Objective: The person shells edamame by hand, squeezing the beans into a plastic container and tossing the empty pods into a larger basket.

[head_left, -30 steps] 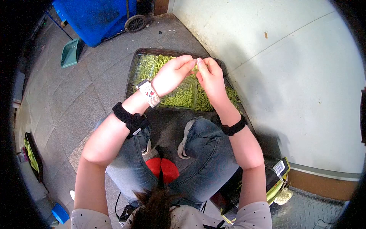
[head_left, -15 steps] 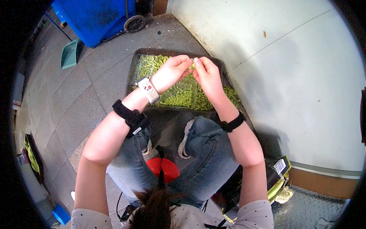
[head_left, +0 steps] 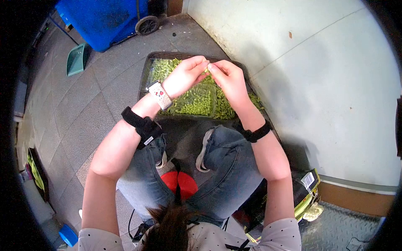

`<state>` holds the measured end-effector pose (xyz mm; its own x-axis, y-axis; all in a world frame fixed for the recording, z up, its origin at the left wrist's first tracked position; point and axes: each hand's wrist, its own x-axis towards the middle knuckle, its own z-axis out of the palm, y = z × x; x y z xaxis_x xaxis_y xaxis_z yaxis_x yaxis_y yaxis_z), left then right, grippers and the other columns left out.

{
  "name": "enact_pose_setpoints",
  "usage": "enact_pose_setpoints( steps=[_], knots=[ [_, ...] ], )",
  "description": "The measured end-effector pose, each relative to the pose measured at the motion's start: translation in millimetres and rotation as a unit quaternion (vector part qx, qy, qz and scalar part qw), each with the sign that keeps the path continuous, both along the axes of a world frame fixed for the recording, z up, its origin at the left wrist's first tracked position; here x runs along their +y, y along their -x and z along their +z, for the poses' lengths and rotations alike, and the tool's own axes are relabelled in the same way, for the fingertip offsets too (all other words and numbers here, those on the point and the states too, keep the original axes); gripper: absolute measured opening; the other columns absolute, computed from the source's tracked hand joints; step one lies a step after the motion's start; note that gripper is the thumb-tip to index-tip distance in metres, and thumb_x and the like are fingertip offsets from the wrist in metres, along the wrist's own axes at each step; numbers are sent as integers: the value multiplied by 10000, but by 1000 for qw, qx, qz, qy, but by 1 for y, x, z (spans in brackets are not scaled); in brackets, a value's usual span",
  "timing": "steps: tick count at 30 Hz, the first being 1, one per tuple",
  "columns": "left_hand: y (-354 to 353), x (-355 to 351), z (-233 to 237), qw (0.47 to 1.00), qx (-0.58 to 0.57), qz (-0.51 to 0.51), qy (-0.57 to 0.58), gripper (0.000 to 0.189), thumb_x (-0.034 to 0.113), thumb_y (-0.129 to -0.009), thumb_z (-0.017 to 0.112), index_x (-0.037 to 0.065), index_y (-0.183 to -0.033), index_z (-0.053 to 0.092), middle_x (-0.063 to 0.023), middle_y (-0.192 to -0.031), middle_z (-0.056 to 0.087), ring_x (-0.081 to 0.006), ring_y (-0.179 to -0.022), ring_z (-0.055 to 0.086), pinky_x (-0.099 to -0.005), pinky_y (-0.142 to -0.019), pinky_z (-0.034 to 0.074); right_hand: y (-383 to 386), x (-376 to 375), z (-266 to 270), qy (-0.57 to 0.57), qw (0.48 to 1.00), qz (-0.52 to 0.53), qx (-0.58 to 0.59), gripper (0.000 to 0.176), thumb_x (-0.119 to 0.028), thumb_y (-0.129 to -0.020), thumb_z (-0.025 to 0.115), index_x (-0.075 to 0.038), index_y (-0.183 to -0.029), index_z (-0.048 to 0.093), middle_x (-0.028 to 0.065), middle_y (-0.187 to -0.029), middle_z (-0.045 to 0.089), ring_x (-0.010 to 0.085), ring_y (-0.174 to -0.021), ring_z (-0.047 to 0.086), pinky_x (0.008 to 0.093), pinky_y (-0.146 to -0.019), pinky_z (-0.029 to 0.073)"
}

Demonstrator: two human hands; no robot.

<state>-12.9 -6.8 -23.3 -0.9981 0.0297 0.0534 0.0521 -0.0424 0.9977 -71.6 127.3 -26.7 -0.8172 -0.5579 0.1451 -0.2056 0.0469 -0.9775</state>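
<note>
Upper ctr of frame: L hand (head_left: 183, 78) & R hand (head_left: 230, 80) meet tip to tip over dark basket (head_left: 182, 55). Small green pc (head_left: 206, 70) sits btwn them, mostly hidden; L thumb & fingers clamped on it, R thumb & fingers pinched on it too. Under hands, in basket: small green beans (head_left: 197, 104) at ctr, green pods (head_left: 223, 109) just R of them, more green at upper L. Watch (head_left: 159, 95) on L wrist, blk band (head_left: 256, 133) on R forearm.
</note>
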Motion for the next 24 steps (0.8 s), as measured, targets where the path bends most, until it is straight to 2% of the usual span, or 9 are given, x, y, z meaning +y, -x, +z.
enact_pose_setpoints(
  steps=[3,6,9,11,15,18,21,24],
  knots=[
    [-1,0,-1,1000,-4,-8,-11,226,253,-873,359,97,-729,435,56,-537,359,-28,-455,316,-168,-408,268,-2,2,5,28,990,30,-135,182,-179,-789,526,1,-793,549,-11,-603,486,39,-506,402,173,-442,305],
    [1,-2,-2,999,-42,-2,0,227,254,-870,366,92,-735,447,54,-538,370,-33,-451,329,-172,-407,273,1,3,1,74,973,31,-218,193,-196,-809,485,-12,-813,544,-17,-617,464,36,-504,377,169,-427,280],
    [8,-8,-14,992,-115,31,32,232,258,-861,384,83,-733,466,49,-532,384,-41,-440,345,-182,-397,281,6,3,-9,74,972,8,-222,192,-184,-813,467,-13,-848,548,-9,-640,472,41,-513,378,170,-424,275],
    [11,-12,-22,985,-150,54,67,240,261,-854,400,75,-723,477,45,-525,392,-47,-431,355,-190,-390,288,15,6,-15,15,976,13,-218,204,-188,-814,466,-14,-889,542,-10,-640,467,41,-511,378,172,-424,279],
    [13,-17,-29,976,-133,80,154,295,300,-827,448,61,-656,483,38,-502,405,-55,-414,372,-206,-367,290,21,7,-26,-81,971,-30,-223,240,-204,-817,462,-22,-957,533,-17,-634,458,42,-503,376,177,-420,282],
    [17,-21,-35,971,-109,85,197,316,313,-815,467,59,-628,481,33,-493,407,-61,-410,379,-211,-363,290,17,3,-26,-70,977,-50,-195,231,-232,-814,477,-28,-903,540,-23,-625,452,39,-500,373,183,-411,282],
    [20,-20,-33,971,-111,65,200,343,340,-809,480,63,-606,478,30,-489,403,-64,-409,375,-210,-369,293,11,-1,-16,-61,973,-4,-221,224,-257,-806,496,-39,-832,539,-31,-604,444,36,-483,364,187,-401,277],
    [19,-17,-24,980,-138,62,128,346,364,-796,502,67,-619,482,31,-497,405,-61,-411,366,-207,-372,293,7,-2,-18,-84,984,46,-147,230,-282,-800,507,-54,-776,524,-39,-574,422,33,-458,351,192,-391,266]
  ],
)
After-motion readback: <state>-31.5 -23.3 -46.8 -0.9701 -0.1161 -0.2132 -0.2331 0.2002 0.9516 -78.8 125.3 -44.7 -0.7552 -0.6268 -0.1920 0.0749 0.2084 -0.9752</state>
